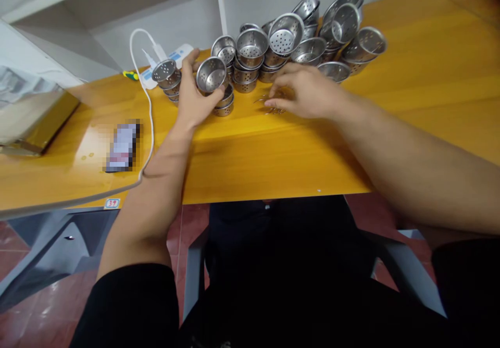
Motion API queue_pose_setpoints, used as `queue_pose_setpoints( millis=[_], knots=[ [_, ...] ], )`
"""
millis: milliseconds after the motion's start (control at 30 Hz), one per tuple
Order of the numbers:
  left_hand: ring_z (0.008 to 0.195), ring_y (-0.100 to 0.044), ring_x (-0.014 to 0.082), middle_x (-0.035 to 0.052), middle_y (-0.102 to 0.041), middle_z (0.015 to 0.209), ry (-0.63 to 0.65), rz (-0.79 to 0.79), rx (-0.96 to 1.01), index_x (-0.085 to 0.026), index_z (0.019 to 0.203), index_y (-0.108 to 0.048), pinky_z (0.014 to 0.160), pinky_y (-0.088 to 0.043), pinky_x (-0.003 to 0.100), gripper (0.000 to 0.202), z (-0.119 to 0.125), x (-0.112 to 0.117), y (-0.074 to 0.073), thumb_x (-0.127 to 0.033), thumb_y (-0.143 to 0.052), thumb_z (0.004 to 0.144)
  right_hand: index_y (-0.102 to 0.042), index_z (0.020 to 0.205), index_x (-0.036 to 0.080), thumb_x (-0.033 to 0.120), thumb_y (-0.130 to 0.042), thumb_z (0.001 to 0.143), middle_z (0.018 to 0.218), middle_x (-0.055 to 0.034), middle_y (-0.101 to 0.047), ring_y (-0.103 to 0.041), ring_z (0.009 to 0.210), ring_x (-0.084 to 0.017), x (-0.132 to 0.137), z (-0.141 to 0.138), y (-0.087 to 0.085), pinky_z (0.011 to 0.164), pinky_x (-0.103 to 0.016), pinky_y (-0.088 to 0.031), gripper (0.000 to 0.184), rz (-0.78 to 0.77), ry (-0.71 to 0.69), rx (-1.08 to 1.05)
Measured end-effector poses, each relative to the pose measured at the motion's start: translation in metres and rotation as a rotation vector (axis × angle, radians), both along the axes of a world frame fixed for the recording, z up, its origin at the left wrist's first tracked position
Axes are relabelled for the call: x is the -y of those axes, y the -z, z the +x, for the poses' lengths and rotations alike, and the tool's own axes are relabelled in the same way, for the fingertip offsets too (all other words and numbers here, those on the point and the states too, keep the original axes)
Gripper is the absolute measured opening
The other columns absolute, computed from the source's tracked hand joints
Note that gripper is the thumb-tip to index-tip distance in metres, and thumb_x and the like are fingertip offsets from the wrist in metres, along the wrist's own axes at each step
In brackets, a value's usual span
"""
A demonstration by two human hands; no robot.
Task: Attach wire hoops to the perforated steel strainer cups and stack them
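My left hand (193,95) is wrapped around a small perforated metal cup (211,74), thumb at its near side and fingers at its far left. The cup's mouth is tilted toward me. Just behind the thumb stands a short stack of similar cups (224,109). My right hand (300,90) is low over a little pile of thin bent metal wires (275,109). Its thumb and forefinger are bent but apart, around the wires; the other fingers are partly hidden. Whether a wire is between them is too small to make out.
Several stacked perforated cups (286,33) line the back of the wooden table (250,165), some tilted. Another stack (166,74) stands left of my left hand. A white cable (151,124) runs from a power strip (179,53) past a phone (123,147). A cardboard box (42,124) sits far left.
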State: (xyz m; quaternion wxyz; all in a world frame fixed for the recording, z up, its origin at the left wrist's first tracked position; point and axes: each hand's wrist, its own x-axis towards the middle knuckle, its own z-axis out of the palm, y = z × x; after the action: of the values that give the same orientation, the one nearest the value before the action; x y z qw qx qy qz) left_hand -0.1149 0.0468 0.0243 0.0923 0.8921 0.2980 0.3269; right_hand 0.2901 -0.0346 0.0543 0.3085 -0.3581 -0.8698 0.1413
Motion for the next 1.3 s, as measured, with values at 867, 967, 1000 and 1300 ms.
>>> queue_pose_setpoints(
  millis=[867, 967, 1000, 1300],
  knots=[
    [0.167, -0.066, 0.0396, -0.0007, -0.085, 0.169, -0.18, -0.241, 0.101, -0.037, 0.178, -0.051, 0.148, -0.046, 0.087, 0.118, -0.003, -0.009, 0.013, -0.121, -0.07, 0.097, -0.083, 0.097, 0.032, 0.088, -0.096, 0.098, 0.102, -0.0074, -0.079, -0.069, 0.097, -0.032, -0.023, 0.003, 0.034, 0.11, -0.062, -0.064, 0.058, -0.022, -0.039, 0.06],
    [0.154, -0.078, 0.0422, 0.0026, -0.088, 0.162, -0.15, -0.235, 0.182, -0.039, 0.17, -0.062, 0.137, -0.061, 0.085, 0.114, -0.001, -0.007, 0.01, -0.118, -0.083, 0.09, -0.083, 0.097, 0.035, 0.091, -0.098, 0.093, 0.101, -0.0063, -0.08, -0.073, 0.098, -0.036, -0.021, 0.001, 0.032, 0.109, -0.066, -0.066, 0.058, -0.03, -0.05, 0.026],
    [0.15, -0.08, 0.0433, 0.0042, -0.089, 0.161, -0.142, -0.229, 0.206, -0.04, 0.167, -0.065, 0.134, -0.064, 0.085, 0.113, 0.001, -0.006, 0.009, -0.116, -0.087, 0.087, -0.083, 0.097, 0.036, 0.09, -0.099, 0.093, 0.102, -0.006, -0.081, -0.074, 0.1, -0.037, -0.019, 0.0, 0.029, 0.109, -0.067, -0.067, 0.057, -0.028, -0.047, 0.022],
    [0.153, -0.081, 0.0474, 0.0135, -0.085, 0.167, -0.156, -0.207, 0.174, -0.034, 0.166, -0.068, 0.137, -0.062, 0.084, 0.116, 0.004, 0.005, 0.002, -0.119, -0.081, 0.088, -0.087, 0.121, 0.022, 0.039, -0.081, 0.122, 0.133, -0.0227, -0.088, -0.082, 0.127, -0.041, 0.032, 0.002, -0.055, 0.11, -0.054, -0.06, 0.018, -0.081, 0.603, 0.366]
  ],
)
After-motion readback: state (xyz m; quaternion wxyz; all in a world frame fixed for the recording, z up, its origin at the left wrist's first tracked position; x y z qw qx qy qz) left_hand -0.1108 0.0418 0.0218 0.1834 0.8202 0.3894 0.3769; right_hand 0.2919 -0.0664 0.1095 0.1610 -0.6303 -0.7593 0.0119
